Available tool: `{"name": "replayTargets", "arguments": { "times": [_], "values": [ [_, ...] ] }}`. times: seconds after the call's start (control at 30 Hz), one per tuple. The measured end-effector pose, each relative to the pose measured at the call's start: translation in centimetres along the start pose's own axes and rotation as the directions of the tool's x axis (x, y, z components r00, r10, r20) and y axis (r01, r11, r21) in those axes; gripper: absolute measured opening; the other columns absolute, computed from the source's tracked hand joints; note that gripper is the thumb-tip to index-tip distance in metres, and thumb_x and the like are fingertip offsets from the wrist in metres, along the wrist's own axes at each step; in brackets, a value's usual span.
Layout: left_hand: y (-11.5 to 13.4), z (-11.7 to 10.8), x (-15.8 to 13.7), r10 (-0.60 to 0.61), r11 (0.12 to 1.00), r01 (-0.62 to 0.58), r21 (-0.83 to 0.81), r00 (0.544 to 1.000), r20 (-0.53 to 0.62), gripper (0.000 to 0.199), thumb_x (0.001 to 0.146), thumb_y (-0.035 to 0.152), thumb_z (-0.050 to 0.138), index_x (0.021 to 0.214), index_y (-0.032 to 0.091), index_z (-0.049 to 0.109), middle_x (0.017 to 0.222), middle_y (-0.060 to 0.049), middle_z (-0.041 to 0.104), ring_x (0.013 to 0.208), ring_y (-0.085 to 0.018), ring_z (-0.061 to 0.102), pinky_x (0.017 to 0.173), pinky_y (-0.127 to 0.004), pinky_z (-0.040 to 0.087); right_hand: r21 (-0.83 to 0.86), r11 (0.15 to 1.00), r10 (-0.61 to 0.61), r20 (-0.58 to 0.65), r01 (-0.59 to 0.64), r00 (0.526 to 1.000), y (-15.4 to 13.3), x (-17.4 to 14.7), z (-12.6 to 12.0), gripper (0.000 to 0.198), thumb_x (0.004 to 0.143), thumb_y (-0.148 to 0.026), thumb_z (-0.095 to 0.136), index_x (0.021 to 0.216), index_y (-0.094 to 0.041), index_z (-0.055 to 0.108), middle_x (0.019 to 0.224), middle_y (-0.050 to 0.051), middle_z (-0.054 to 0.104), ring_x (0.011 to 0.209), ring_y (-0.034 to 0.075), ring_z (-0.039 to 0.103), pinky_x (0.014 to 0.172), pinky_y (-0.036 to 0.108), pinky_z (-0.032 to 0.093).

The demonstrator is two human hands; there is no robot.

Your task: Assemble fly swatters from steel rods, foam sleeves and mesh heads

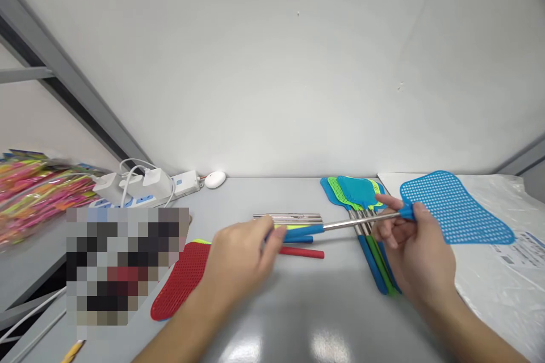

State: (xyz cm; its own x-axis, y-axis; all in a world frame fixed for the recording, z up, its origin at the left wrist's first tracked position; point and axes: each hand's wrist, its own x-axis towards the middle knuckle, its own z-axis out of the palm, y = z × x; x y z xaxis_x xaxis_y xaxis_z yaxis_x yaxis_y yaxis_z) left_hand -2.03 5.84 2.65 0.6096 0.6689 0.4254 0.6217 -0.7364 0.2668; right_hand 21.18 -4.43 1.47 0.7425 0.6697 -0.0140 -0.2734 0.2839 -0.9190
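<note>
Held across in front of me is a fly swatter [451, 207] with a blue mesh head and a metal rod. My left hand [244, 252] is closed round its blue grip. At the neck below the head, my right hand [417, 244] pinches the blue socket between thumb and fingers. Beyond the left hand lie several metal rods [289, 218], and a red grip tube [302, 252] and a blue one [300, 239] show beside it. Red mesh swatter heads [183, 281] are stacked left of that hand. Several finished-looking swatters [357, 193], blue and green, lie near the right hand.
A power strip [185, 182] with white plugs and cables sits at the back left, near a white oval device [215, 180]. Packed colourful goods [46, 198] lie at far left. Clear plastic wrapping [489, 289] covers the right side. A white wall [298, 79] stands behind the grey table.
</note>
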Motion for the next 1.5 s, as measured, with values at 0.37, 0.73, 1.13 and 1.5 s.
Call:
{"name": "replayTargets", "arguments": {
  "times": [0.37, 0.73, 1.13, 1.5],
  "values": [
    [-0.8, 2.6, 0.7, -0.383, 0.220, 0.178, -0.959, 0.920, 0.083, 0.059, 0.094, 0.065, 0.025, 0.093, 0.018, 0.060, 0.093, -0.007, 0.060, 0.088, -0.021, 0.059, 0.082, -0.037, 0.051, 0.077, 0.987, 0.135, 0.048, -0.139, 0.990, 0.8, -0.2, 0.5, 0.043, 0.095, -0.046, 0.042, 0.104, -0.014, 0.070, 0.050, -0.002, 0.048, 0.051, 0.013, 0.041, 0.057, 0.026, 0.042],
    [4.5, 1.4, -1.2, -0.453, -0.092, 0.209, -0.974, 0.862, 0.228, 0.053, 0.091, 0.065, 0.036, 0.077, 0.018, 0.059, 0.075, -0.003, 0.059, 0.072, -0.021, 0.063, 0.071, -0.038, 0.054, -0.102, 0.978, 0.196, 0.185, -0.179, 0.963, 3.2, -5.1, 1.7, 0.059, 0.095, -0.060, 0.032, 0.102, -0.014, 0.068, 0.048, 0.000, 0.055, 0.045, 0.013, 0.043, 0.051, 0.026, 0.038],
    [5.1, 5.6, -3.3, 0.079, 0.397, 0.077, -0.914, 0.990, 0.117, 0.032, 0.097, 0.046, 0.040, 0.118, 0.023, 0.049, 0.096, -0.006, 0.052, 0.079, -0.018, 0.051, 0.071, -0.033, 0.046, -0.424, 0.896, 0.060, 0.414, 0.134, 0.908, 2.3, -4.4, 0.6, 0.032, 0.094, -0.052, 0.047, 0.090, -0.022, 0.057, 0.060, -0.004, 0.050, 0.057, 0.013, 0.051, 0.057, 0.024, 0.043],
    [3.5, 5.7, -2.3, 0.252, 0.744, -0.103, -0.661, 0.958, 0.135, 0.023, 0.096, 0.027, 0.043, 0.116, 0.020, 0.051, 0.105, -0.009, 0.055, 0.094, -0.020, 0.052, 0.082, -0.036, 0.045, -0.931, 0.224, 0.007, 0.298, 0.289, 0.954, -2.3, 3.7, -3.3, 0.048, 0.094, -0.060, 0.035, 0.072, -0.024, 0.058, 0.055, -0.001, 0.054, 0.055, 0.018, 0.052, 0.053, 0.029, 0.036]
  ]
}}
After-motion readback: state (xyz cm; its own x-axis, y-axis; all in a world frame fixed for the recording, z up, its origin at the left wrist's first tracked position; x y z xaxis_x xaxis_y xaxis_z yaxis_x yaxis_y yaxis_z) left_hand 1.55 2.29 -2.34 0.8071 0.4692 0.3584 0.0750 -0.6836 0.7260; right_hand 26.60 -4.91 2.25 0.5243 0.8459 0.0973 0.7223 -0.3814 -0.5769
